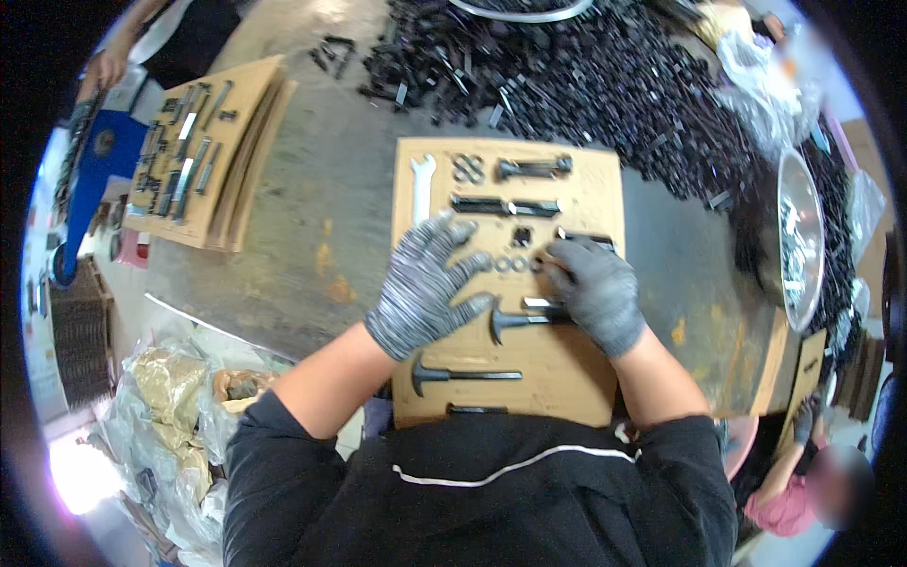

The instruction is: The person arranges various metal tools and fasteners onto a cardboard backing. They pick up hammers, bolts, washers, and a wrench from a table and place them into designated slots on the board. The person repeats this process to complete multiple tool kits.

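Both hands wear grey knit gloves above a brown cardboard sheet (515, 387). My left hand (425, 283) is open, fingers spread, beside a row of small metal rings (512, 265). My right hand (597, 288) has its fingers curled together at the row's right end; whatever they hold is hidden. An open-end wrench (422, 186) lies beyond my left hand. Farther along are black rings (468, 169), black bolts (534, 168), long dark rods (504, 205) and a small black block (521, 236). Nearer me lie two black T-handled tools, an upper one (510, 322) and a lower one (472, 375).
A large heap of small black parts (567, 80) spreads across the table's far side. A metal bowl (800, 241) of parts stands at the right. Stacked cardboard sheets bearing tools (213, 213) lie at the left. Plastic bags (175, 416) sit below the table's left edge. Other people are nearby.
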Demonstrator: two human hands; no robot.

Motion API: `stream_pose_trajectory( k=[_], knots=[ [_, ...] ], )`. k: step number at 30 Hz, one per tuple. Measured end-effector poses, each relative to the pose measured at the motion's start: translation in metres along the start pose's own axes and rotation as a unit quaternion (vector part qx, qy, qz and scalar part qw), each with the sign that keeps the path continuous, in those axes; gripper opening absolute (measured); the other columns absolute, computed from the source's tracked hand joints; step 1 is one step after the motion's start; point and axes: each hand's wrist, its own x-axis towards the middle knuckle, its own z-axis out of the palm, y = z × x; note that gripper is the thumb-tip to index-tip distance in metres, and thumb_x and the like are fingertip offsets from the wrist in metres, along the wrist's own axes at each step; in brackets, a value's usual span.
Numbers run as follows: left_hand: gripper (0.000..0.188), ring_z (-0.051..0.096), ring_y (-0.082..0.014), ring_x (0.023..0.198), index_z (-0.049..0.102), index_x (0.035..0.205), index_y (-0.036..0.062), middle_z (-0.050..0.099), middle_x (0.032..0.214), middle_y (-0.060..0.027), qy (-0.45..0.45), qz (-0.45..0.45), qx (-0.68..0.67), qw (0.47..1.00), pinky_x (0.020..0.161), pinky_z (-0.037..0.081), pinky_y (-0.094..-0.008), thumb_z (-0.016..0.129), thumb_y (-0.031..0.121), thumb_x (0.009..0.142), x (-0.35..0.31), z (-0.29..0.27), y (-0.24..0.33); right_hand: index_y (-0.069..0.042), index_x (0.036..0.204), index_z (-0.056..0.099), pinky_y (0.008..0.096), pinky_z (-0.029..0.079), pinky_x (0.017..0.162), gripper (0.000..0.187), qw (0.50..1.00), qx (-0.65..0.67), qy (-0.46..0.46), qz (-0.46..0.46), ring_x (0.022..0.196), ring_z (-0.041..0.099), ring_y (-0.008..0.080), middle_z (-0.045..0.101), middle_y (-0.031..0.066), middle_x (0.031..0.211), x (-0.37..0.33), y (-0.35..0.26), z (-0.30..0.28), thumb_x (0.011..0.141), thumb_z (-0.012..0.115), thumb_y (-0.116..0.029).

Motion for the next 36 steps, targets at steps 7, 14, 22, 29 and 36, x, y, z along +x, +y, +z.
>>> stream_pose_trajectory(
  k=[7, 14, 22, 29, 36],
  knots=[
    [0.043, 0.054, -0.0239, 0.115, 0.054, 0.122, 0.0032, 0.057, 0.124, -0.0078, 0.153, -0.286, -0.433, 0.841, 0.099, 0.043, -0.0321, 0.064, -0.002, 0.08, 0.049, -0.03, -0.08, -0.002, 0.096, 0.067, 0.0347, 0.051, 0.074, 0.016, 0.965, 0.073, 0.192, 0.161, 0.08, 0.065, 0.0285, 0.068, 0.0163, 0.089, -0.039, 0.106, -0.02, 0.087, 0.064, -0.014],
    [0.054, 0.051, -0.0355, 0.12, 0.054, 0.129, 0.013, 0.053, 0.13, -0.0196, 0.18, -0.37, 0.128, 0.902, 0.101, 0.042, -0.0433, 0.071, 0.028, 0.08, 0.145, -0.033, -0.27, 0.002, 0.091, 0.065, 0.0348, 0.049, 0.075, 0.015, 0.922, 0.085, 0.287, 0.247, 0.075, 0.061, 0.024, 0.066, 0.0141, 0.085, -0.036, 0.166, 0.002, 0.089, 0.062, -0.013],
    [0.063, 0.048, -0.0351, 0.127, 0.047, 0.138, 0.0185, 0.05, 0.137, -0.0186, 0.042, -0.555, 0.156, 0.816, 0.105, 0.041, -0.0449, 0.066, 0.042, 0.083, 0.21, -0.043, -0.285, 0.001, 0.088, 0.064, 0.0351, 0.049, 0.073, 0.011, 0.923, 0.105, 0.286, 0.237, 0.073, 0.06, 0.0242, 0.065, 0.0134, 0.081, -0.033, 0.158, 0.0, 0.088, 0.061, -0.009],
    [0.035, 0.061, -0.0319, 0.114, 0.067, 0.114, 0.0063, 0.063, 0.122, -0.0168, -0.01, -0.574, 0.134, 0.808, 0.093, 0.051, -0.0455, 0.063, 0.026, 0.086, 0.228, -0.046, -0.327, 0.002, 0.088, 0.064, 0.035, 0.048, 0.073, 0.01, 0.922, 0.083, 0.29, 0.244, 0.074, 0.06, 0.0242, 0.064, 0.0141, 0.081, -0.034, 0.156, -0.001, 0.086, 0.062, -0.008],
    [0.036, 0.063, -0.037, 0.107, 0.066, 0.113, 0.0017, 0.063, 0.117, -0.0236, 0.12, -0.565, 0.058, 0.814, 0.089, 0.051, -0.0453, 0.061, 0.025, 0.086, 0.243, -0.042, -0.325, 0.002, 0.088, 0.064, 0.0358, 0.049, 0.074, 0.011, 0.921, 0.088, 0.274, 0.263, 0.075, 0.061, 0.0268, 0.064, 0.0149, 0.081, -0.036, 0.159, 0.001, 0.086, 0.061, -0.009]
  ],
)
